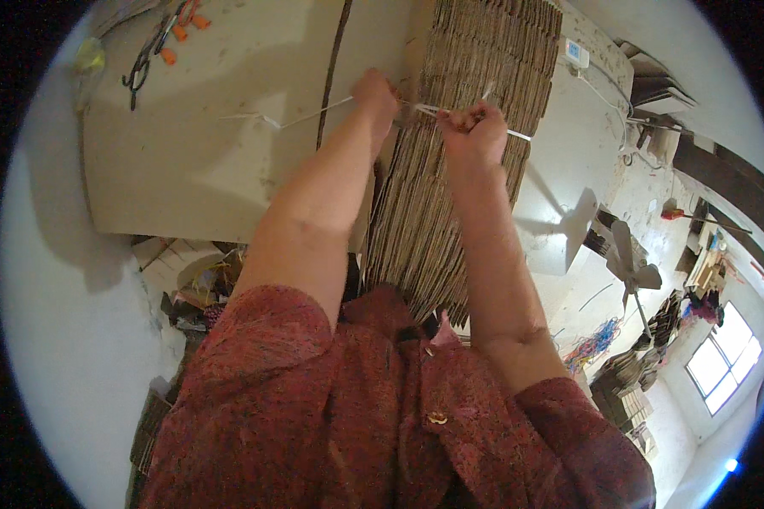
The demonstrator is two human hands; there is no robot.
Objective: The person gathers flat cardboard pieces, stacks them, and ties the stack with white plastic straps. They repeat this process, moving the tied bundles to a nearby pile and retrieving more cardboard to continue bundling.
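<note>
A tall stack of flat brown cardboard [416, 220] stands on the table in front of me, its layered edges facing up. White string [518, 134] runs across the stack, and a loose length of it trails off to the left over the tabletop. My left hand [375, 95] is closed on the string at the stack's left edge. Over the middle of the stack, my right hand [475, 127] pinches the string, with a short end sticking up above the fingers. Between the two hands the string is drawn together.
Black-handled scissors [136, 76] and orange-handled tools [180, 32] lie on the table [204, 170] at the far left. A small white device [575, 53] with a cord sits right of the stack. Further right are a fan [632, 263], tangled coloured string [594, 343] and more cardboard [624, 394].
</note>
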